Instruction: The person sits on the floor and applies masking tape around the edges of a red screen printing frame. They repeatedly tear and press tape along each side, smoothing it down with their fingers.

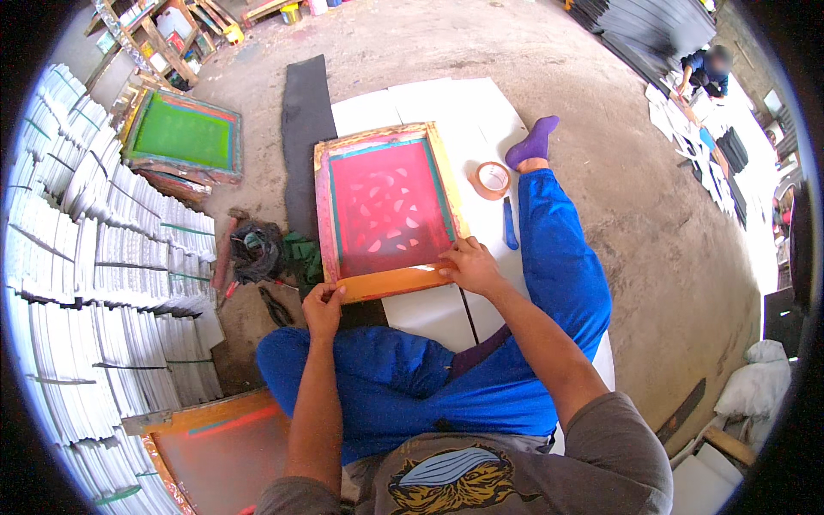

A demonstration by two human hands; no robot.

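Observation:
A wooden screen-printing frame [323, 219] with pink mesh lies in front of me on white sheets. Small pale curved shapes show across the mesh, and teal tape lines its inner edges. Along the near side runs a shiny orange-brown strip of tape [390, 281]. My left hand [322, 311] is closed at the strip's left end, thumb and fingertips pinched at the frame's near left corner. At the other end my right hand [474, 266] has its fingers bent together, pressing on the tape by the near right corner. A brown tape roll [476, 182] and a blue cutter knife [510, 225] lie right of the frame.
Stacked white bundles [129, 266] wall the left side. A green-mesh frame [184, 133] stands far left, and another frame [219, 455] rests by my left thigh. A black plastic bag [256, 251] sits left of the work. Another person [708, 70] is far right.

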